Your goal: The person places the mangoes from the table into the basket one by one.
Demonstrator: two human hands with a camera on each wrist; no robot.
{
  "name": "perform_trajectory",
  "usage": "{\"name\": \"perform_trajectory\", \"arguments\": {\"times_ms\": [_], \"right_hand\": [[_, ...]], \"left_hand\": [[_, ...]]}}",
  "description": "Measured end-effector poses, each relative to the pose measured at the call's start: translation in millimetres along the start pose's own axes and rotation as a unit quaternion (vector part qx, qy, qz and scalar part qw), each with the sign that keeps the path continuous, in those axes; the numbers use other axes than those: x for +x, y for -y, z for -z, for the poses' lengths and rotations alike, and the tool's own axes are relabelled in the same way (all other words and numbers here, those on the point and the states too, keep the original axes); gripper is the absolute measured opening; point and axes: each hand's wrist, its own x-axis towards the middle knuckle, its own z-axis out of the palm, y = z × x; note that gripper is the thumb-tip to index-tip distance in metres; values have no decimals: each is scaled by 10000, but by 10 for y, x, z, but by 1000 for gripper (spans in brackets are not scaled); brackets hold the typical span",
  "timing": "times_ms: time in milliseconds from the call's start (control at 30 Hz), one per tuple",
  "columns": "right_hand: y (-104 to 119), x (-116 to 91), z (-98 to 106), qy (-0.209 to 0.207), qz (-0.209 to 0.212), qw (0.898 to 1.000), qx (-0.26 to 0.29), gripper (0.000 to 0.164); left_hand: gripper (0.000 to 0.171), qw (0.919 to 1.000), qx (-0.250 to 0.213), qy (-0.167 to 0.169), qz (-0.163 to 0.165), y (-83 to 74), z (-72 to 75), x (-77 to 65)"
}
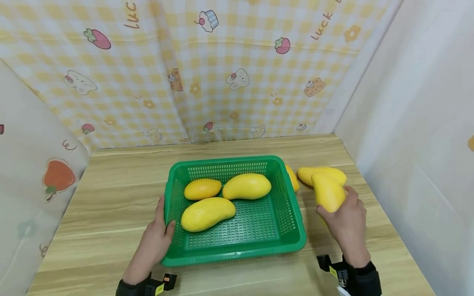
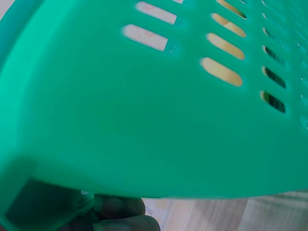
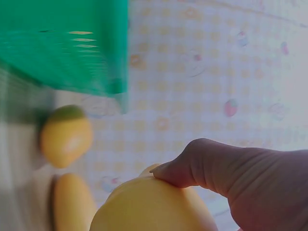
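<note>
A green plastic basket [image 1: 237,254] with slotted walls holds a small orange-yellow mango [image 1: 202,189] and two larger yellow mangoes, one at the back right [image 1: 247,186] and one in front [image 1: 208,214]. My left hand [image 1: 153,238] grips the basket's left side, thumb over the rim. The left wrist view shows the basket wall up close and fingertips [image 2: 126,214] below it. To the right of the basket, my right hand [image 1: 348,222] holds a yellow mango [image 1: 327,193], thumb pressed on its side in the right wrist view.
Behind the held mango lies another yellow mango [image 1: 309,174]. A smaller mango [image 1: 293,179] sits beside the basket's right wall, partly hidden by it. The wooden tabletop [image 1: 111,197] meets a checked cloth [image 1: 207,102] at the back and pale cloth walls at the sides.
</note>
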Motion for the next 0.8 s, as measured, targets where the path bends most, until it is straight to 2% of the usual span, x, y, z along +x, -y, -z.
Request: {"name": "perform_trajectory", "arguments": {"times_ms": [100,433,633,800], "right_hand": [[76,22,57,-142,279,9995,101,85],[326,85,142,-128,879,9953,377,84],[481,72,113,83,1483,9877,486,81],[610,40,67,533,1838,9801,529,81]], "left_hand": [[75,10000,-3,-20,-5,-5,-1,-3],[75,10000,-83,-52,-4,-17,-6,-8],[74,9998,-152,-78,-26,-19,-1,-11],[74,9997,-189,-110,-81,-12,-4,-7]]}}
